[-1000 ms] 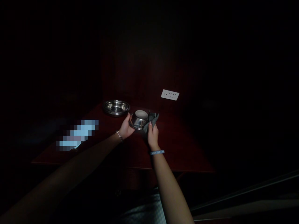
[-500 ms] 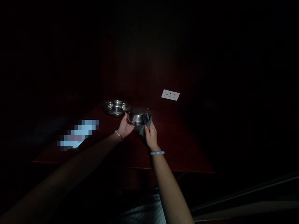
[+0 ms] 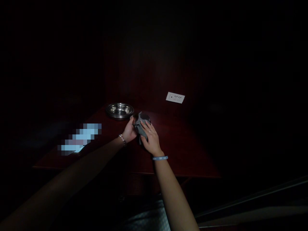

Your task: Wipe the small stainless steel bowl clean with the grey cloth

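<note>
here, the right hand [image 3: 152,139] holds cloth [image 3: 139,126], well behind the table edge [image 3: 139,173].

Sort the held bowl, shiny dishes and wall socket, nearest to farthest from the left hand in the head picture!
1. Bowl: touching the left hand, on its right.
2. Dishes: beyond that hand, slightly left.
3. Socket: on the wall, right.

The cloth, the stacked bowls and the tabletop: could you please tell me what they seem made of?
The cloth looks like grey textile, by its loose folds and speckled texture. The stacked bowls look like polished metal, perhaps stainless steel, by their bright reflections. The tabletop, dark red with a faint sheen, may be varnished wood or laminate; dim light leaves it open.
</note>
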A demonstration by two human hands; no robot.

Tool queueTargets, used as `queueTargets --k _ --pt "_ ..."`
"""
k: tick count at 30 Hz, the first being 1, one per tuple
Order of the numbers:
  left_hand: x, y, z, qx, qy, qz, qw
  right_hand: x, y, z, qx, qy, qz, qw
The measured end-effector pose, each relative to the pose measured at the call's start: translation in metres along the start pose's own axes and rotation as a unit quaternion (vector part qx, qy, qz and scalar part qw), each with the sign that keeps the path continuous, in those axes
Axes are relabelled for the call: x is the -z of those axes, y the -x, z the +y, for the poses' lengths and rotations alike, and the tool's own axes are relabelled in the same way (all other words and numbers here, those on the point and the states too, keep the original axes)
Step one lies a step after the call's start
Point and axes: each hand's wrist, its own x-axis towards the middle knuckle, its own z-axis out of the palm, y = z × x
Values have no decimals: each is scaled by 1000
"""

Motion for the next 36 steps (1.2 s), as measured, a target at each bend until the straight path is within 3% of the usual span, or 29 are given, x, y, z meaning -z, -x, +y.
queueTargets --k 5,10,17,21,27,31,36 --pt "5 1 -5 41 -39 -6 998 0 -3 -7 17 50 -27 998" --pt "0 2 -9 16 -54 19 998 0 -5 -11 9 80 -17 997" --pt "-3 0 -19 -8 -85 -5 996 4 -3 -10 -18 93 37 995" --pt "-4 2 -21 29 -88 -16 996 4 -3 -8 -48 91 74 992" --pt "-7 6 -18 96 -86 -77 989 2 1 3 -120 72 151 979" --pt "-10 9 -12 79 -80 -67 991 -1 5 17 -192 31 192 962" --pt "-11 8 -3 40 -50 -35 997 -6 7 27 -214 -18 173 961"
